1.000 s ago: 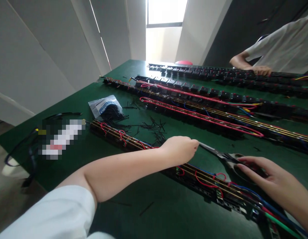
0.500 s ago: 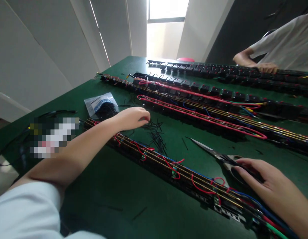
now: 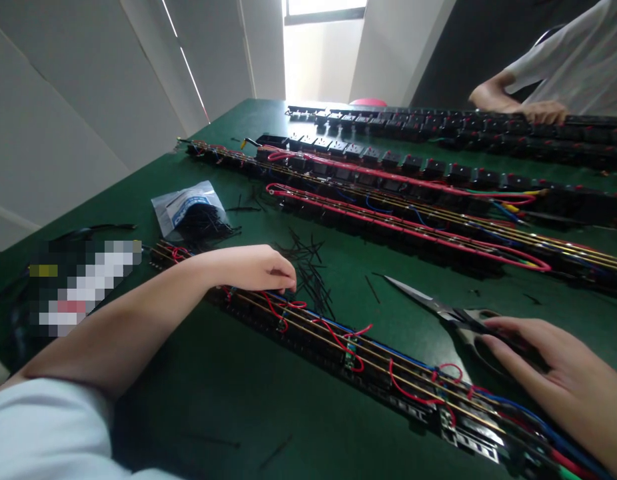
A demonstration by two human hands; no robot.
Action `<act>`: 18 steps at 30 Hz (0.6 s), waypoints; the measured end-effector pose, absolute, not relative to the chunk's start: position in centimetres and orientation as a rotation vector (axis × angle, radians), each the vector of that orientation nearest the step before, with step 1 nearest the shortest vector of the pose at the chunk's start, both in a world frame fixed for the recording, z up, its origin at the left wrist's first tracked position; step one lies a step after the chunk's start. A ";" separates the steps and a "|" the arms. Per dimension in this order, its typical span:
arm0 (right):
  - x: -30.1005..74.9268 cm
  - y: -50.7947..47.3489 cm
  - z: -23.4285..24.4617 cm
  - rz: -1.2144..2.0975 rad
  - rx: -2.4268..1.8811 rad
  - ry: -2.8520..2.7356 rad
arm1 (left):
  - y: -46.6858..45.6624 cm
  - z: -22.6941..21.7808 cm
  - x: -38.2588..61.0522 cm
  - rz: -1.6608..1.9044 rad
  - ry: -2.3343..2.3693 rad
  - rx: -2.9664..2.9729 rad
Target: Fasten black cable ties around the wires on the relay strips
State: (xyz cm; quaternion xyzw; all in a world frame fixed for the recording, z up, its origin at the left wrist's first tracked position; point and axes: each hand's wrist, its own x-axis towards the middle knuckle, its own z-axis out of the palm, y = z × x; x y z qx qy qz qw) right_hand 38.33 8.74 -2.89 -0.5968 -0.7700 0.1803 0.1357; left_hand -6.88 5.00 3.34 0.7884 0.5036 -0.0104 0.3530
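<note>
A long black strip assembly (image 3: 308, 333) with brass rods, red and blue wires and small green boards runs diagonally across the table before me. My left hand (image 3: 263, 267) is over its far-left part, fingers curled together and pointing down at the blue wire. Whatever is between those fingertips is hidden. Beside that hand lies a loose heap of thin black cable ties (image 3: 308, 267). My right hand (image 3: 548, 353) rests on the table with its thumb and fingers around the handles of a pair of scissors (image 3: 423, 300). The scissor blades point left, nearly closed.
An open plastic bag (image 3: 181, 203) spills more black ties. Further strips with red cables (image 3: 403, 233) and black socket blocks (image 3: 388, 159) lie behind. Across the table, another person's hand (image 3: 546, 112) rests on a far strip. Cut ties (image 3: 276, 452) lie nearby.
My left hand has moved down toward the strip, its fingers now curled closer together. My right hand stays at the scissors. The whole view has shifted slightly.
</note>
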 end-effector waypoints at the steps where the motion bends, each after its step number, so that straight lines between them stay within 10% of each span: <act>1: 38.4 8.7 -2.9 0.514 -1.725 -2.232 | 5.1 3.2 -6.9 -0.014 1.285 2.044; 18: 38.5 9.0 -3.0 0.455 -1.680 -2.263 | 6.2 1.5 -7.8 0.173 1.706 2.278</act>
